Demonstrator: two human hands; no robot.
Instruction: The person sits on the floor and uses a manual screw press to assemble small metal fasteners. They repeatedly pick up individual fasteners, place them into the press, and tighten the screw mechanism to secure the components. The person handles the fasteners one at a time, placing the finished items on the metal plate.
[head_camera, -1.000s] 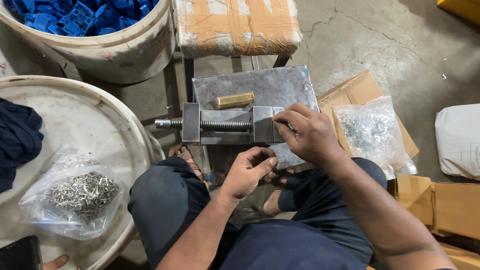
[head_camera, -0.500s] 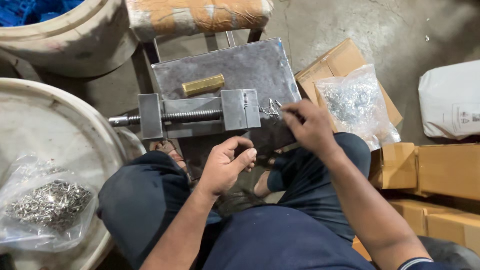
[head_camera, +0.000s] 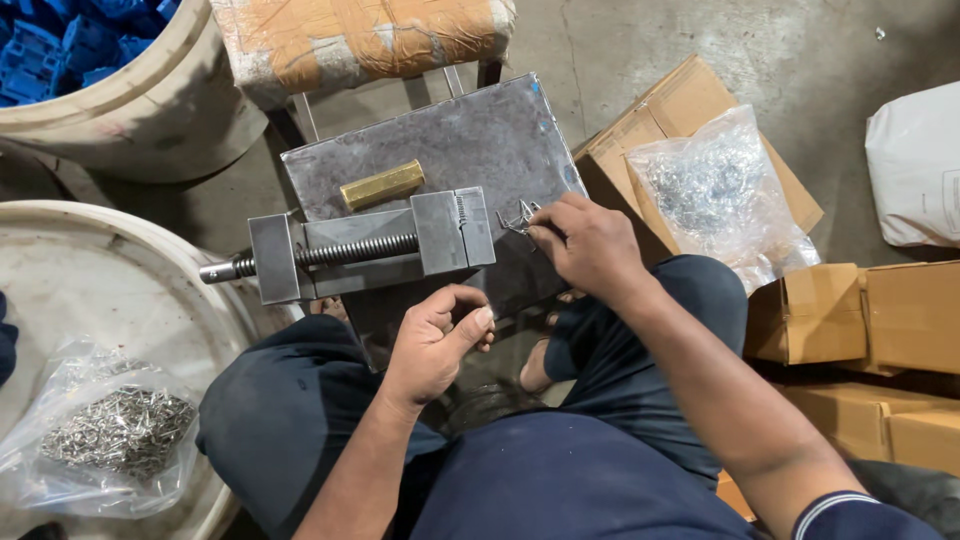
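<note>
A small steel vise (head_camera: 365, 248) lies across the near edge of a grey metal plate (head_camera: 470, 140) that serves as the desk, its threaded screw pointing toward 9 o'clock and its two jaw blocks closed together at the 3 o'clock end. A brass bar (head_camera: 382, 184) rests on the plate just past the vise, toward 12 o'clock. The right hand (head_camera: 585, 245) sits at 3 o'clock of the vise, fingers pinched shut on a few small bent metal clips (head_camera: 520, 217) held just beside the jaw blocks; whether the clips touch the vise I cannot tell. The left hand (head_camera: 435, 340) hovers at 6 o'clock of the vise, above the person's knee, with fingers loosely curled and thumb stretched out; it appears to hold nothing, though the palm is hidden. At 3 o'clock of the plate a clear bag of small silvery parts (head_camera: 715, 190) lies on a flattened cardboard box (head_camera: 660, 110), and more cardboard boxes (head_camera: 860, 310) stand toward 4 o'clock. A white sack (head_camera: 915, 165) lies at the far right. At 8 o'clock a second clear bag of metal pieces (head_camera: 105, 435) rests in a large white round tub (head_camera: 120, 290). At 11 o'clock a tub of blue plastic parts (head_camera: 60, 45) stands, and a stool with a tape-wrapped seat (head_camera: 360, 35) sits at 12 o'clock.
</note>
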